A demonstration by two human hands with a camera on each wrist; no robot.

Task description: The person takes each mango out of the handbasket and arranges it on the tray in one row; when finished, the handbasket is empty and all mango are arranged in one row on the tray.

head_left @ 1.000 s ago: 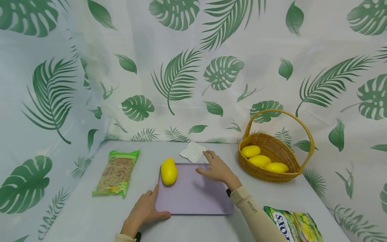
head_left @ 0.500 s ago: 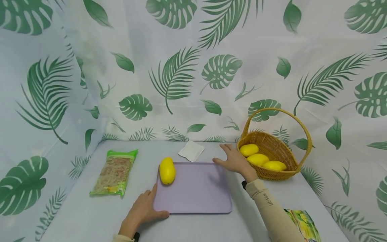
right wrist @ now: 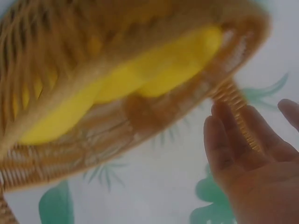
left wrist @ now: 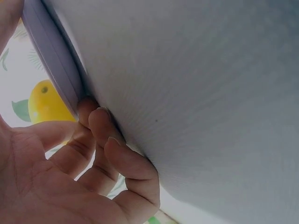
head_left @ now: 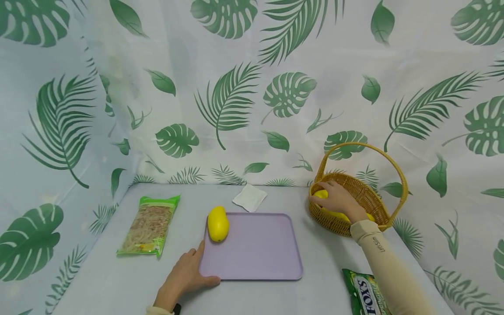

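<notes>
While the left hand (head_left: 187, 273) rests at the near left corner of the tray (head_left: 256, 249), right hand (head_left: 340, 201): moved from between tray and basket (head_left: 359, 191) to over the basket; fingers relaxed in the wrist view, nothing held there; contact with the nearest mango (head_left: 320, 194) cannot be confirmed.
Left hand grip: unclenched; thumb along the near edge, index finger at the left edge; position unchanged.
Basket stock: yellow mangoes, three showing in part, otherwise covered by the right hand and the wicker.
Tray stock: one mango (head_left: 218, 224), far left corner, apart from both hands; unmoved.
Meaning of the shift: work appears to have passed from tray to basket, judged to be at the reaching stage; no fruit lifted.
Counter (head_left: 320, 262), left: green-edged pack (head_left: 151, 225).
Counter, far side: tissue (head_left: 250, 198), just beyond the tray.
Counter, right: FOX'S pack (head_left: 367, 294), partly hidden by the right sleeve (head_left: 387, 260).
</notes>
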